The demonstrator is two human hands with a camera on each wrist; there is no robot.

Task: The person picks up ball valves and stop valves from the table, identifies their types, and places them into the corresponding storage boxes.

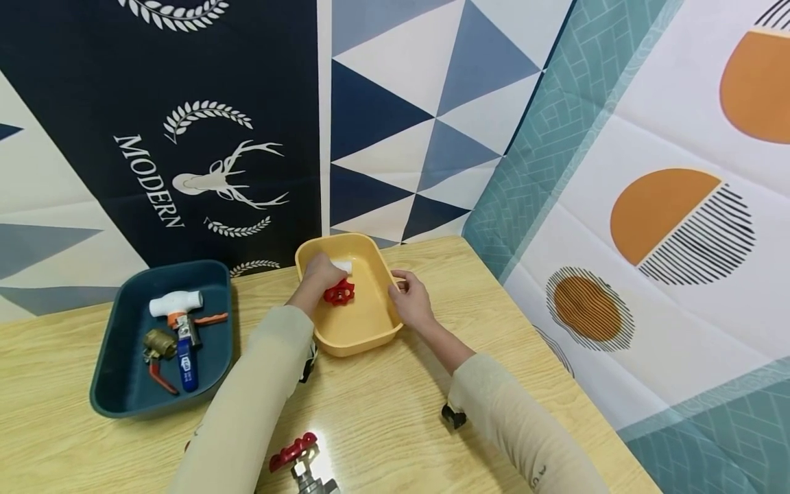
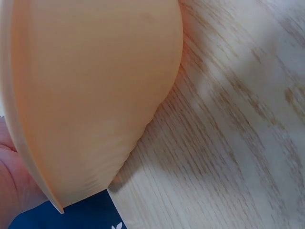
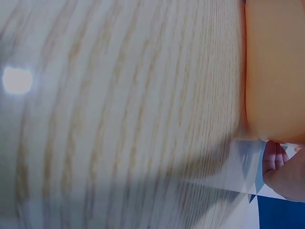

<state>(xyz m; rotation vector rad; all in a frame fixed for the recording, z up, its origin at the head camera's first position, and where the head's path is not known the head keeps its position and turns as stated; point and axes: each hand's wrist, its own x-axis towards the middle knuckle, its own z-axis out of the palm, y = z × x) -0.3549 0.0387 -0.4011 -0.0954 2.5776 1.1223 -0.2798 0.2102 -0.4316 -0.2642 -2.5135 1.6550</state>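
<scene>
A yellow bin [image 1: 364, 339] stands on the table against the wall. My left hand [image 1: 324, 272] reaches over its left rim, thumb by a red handwheel [image 1: 339, 293] and a white part [image 1: 342, 267] inside. The fingers are hidden, so whether they grip either piece is unclear. My right hand [image 1: 412, 300] holds the bin's right rim with curled fingers. The left wrist view shows the bin's outer wall [image 2: 95, 95] with part of the left hand [image 2: 19, 176] beyond the rim. In the right wrist view the right hand [image 3: 283, 171] is at the bin's lower edge.
Left of the yellow bin stands a dark blue bin [image 1: 101, 384] with a white T-shaped fitting [image 1: 175, 302], a blue-handled valve [image 1: 187, 363] and a brass valve [image 1: 160, 343] with a red lever. A metal valve with a red handwheel [image 1: 293, 451] lies near the front edge of view.
</scene>
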